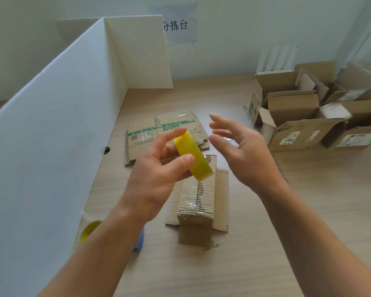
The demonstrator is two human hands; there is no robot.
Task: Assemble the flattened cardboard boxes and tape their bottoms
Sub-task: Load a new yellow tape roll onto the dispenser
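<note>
We hold a yellow tape roll [193, 156] in our left hand [156, 174], thumb on its near face and fingers curled round the far side, the roll turned edge-on to us. Our right hand [244, 151] hovers just beside it with fingers spread and relaxed, holding nothing; the two hands are close but apart. Below and between the hands a small cardboard box [198, 202] stands bottom-up on the table [287, 211], with clear tape along its bottom seam. Beyond the left hand lie the flattened boxes [159, 129], printed in green. Well off past the right hand stand assembled boxes [298, 116], flaps open. A white partition [62, 125] runs along outside the left arm, with a second yellow roll [90, 229] at its foot beside the left forearm.
</note>
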